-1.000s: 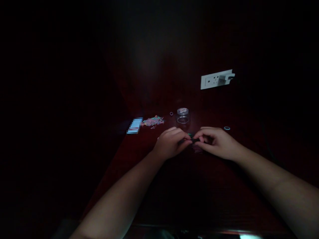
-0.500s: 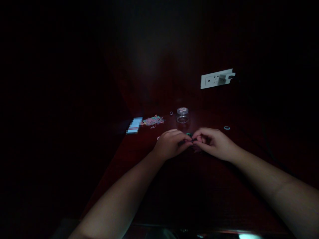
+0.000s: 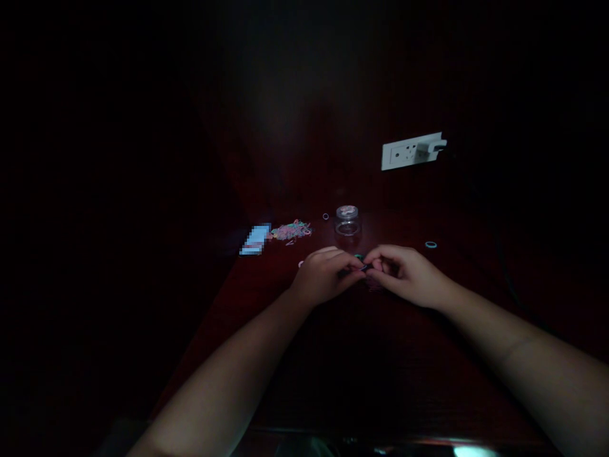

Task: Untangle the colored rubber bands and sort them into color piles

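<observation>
My left hand [image 3: 328,273] and my right hand [image 3: 404,273] meet fingertip to fingertip above the dark red table [image 3: 361,362]. Both are closed in a pinch around something small and dark, too dim to name. A green band [image 3: 358,257] lies just behind the fingertips. Faint pinkish strands [image 3: 374,285] show on the table below my right fingers. Beside my left knuckles a pale ring [image 3: 301,264] is partly hidden. Past the hands stands a clear lidded jar [image 3: 347,222].
At the back left lie a pile of small coloured rubber bands [image 3: 292,231] and a lit, blurred-out phone [image 3: 255,240]. A small ring [image 3: 326,216] is left of the jar, a teal band [image 3: 431,244] to the right. A socket plate [image 3: 412,151] with a plug is on the wall.
The view has shifted very slightly, so everything sits a touch further left. My fingers stay pinched together, with only a tiny movement at the tips.
</observation>
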`<state>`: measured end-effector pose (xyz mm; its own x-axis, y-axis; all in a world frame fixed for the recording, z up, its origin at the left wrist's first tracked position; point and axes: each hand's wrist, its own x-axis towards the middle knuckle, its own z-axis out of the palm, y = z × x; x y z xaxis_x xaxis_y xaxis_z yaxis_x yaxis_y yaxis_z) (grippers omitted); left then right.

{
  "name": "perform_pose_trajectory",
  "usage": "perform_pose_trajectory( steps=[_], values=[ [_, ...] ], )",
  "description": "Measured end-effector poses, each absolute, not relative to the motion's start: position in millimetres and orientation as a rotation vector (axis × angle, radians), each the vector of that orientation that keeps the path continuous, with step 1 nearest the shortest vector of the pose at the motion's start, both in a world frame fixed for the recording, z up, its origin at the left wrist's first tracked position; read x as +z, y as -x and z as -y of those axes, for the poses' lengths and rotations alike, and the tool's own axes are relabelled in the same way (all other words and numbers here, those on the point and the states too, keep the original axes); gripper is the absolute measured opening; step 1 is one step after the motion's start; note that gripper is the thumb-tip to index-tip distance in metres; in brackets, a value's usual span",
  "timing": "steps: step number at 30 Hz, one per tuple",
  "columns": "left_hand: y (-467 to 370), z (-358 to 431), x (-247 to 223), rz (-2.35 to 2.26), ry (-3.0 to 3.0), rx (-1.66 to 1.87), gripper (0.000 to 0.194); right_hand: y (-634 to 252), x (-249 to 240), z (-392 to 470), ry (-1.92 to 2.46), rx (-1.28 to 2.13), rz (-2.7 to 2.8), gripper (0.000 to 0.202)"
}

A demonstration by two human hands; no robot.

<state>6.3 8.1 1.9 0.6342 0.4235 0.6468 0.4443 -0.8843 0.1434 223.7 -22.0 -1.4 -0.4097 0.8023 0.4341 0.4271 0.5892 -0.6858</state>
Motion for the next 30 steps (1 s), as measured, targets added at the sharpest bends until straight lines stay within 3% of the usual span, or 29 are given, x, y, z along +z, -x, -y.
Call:
perform_pose_trajectory(
  steps=[30],
  values=[
    [-5.5, -7.4, 1.7, 0.764, 2.858, -1.114, 0.013, -220.6, -0.3, 23.2, 1.017, 0.683, 2.022, 0.021]
  ],
)
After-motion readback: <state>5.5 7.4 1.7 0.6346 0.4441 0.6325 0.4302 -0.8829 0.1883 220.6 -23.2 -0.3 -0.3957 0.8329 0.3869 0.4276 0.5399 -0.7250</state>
